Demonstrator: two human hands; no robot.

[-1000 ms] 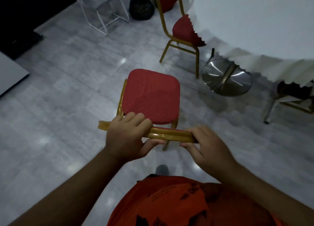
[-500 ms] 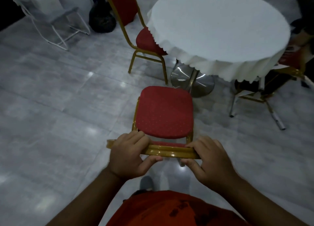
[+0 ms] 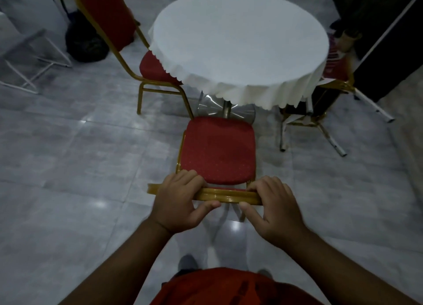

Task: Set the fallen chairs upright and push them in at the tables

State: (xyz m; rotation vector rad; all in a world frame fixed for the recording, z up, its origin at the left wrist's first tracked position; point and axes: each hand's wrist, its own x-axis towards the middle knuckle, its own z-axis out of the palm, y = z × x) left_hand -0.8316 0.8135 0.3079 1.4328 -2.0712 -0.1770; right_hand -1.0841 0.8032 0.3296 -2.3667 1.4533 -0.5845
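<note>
An upright chair with a red seat (image 3: 218,149) and gold frame stands just in front of me. Both hands grip the gold top rail of its backrest (image 3: 229,196): my left hand (image 3: 180,204) on the left part, my right hand (image 3: 272,206) on the right. The seat's front edge sits right at the hem of the round table's white cloth (image 3: 238,43), in front of the shiny metal pedestal base (image 3: 229,108). A second red chair (image 3: 128,43) stands upright at the table's left side, its seat partly under the cloth.
Another gold-framed chair (image 3: 329,94) is at the table's right, partly hidden by the cloth. A black bag (image 3: 84,41) and a white folding frame (image 3: 34,61) sit at the far left. A white pole (image 3: 373,107) and a dark panel (image 3: 389,52) stand at the right.
The chair has moved forward toward the table with both hands on its rail. Its seat now reaches the cloth's hem, and the whole tabletop has come into view.
</note>
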